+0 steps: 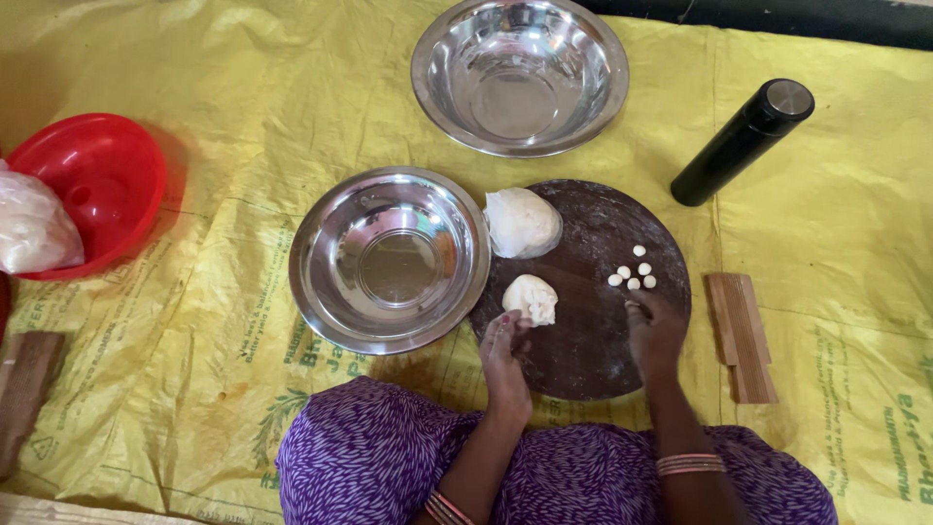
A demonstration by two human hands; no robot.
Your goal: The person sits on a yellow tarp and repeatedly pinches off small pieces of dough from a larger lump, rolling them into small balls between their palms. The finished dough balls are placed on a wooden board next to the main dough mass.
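A round dark board [583, 331] lies on a yellow printed sheet [243, 117] near its front edge. The left hand [505, 355] rests at the board's near-left rim, fingers loosely together and curled, their tips touching the smaller dough lump [531, 297]. The larger dough lump [521, 222] sits at the board's far-left edge, against the nearer steel bowl [389, 259]. The right hand [655, 333] lies on the board's right part, fingers drawn together, just below five small dough balls [633, 272]; whether it pinches anything I cannot tell. A second steel bowl [520, 74] stands at the sheet's far edge, a black cylindrical flask [741, 142] lies toward the far-right corner, wooden blocks [742, 335] sit right of the board, and a red bowl [97, 190] is at the left edge.
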